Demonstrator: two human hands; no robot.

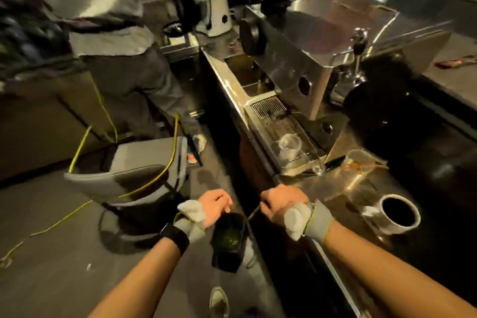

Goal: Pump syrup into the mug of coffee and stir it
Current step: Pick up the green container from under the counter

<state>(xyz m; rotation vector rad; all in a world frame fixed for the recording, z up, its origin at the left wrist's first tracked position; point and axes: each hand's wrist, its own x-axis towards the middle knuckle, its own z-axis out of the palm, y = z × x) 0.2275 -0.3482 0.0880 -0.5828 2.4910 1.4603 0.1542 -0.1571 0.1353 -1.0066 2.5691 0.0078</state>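
A white mug (398,224) full of dark coffee stands on the steel counter at the right, with nothing touching it. Left of the mug, at the counter's front edge, my right hand (280,205) is closed on a thin dark stirring stick (254,214). The stick slants down to the left. Its lower end reaches a black container (228,240) with something green inside, which is held off the counter's edge. My left hand (214,205) has its fingers curled over that container's top rim. I see no syrup pump bottle.
An espresso machine (322,41) fills the counter ahead, with a clear glass (289,147) on its drip tray and a clear jug (358,160) beside it. Another person (103,20) stands at the far left by a white grinder (215,0). On the floor are a grey bin (129,165) and yellow cables.
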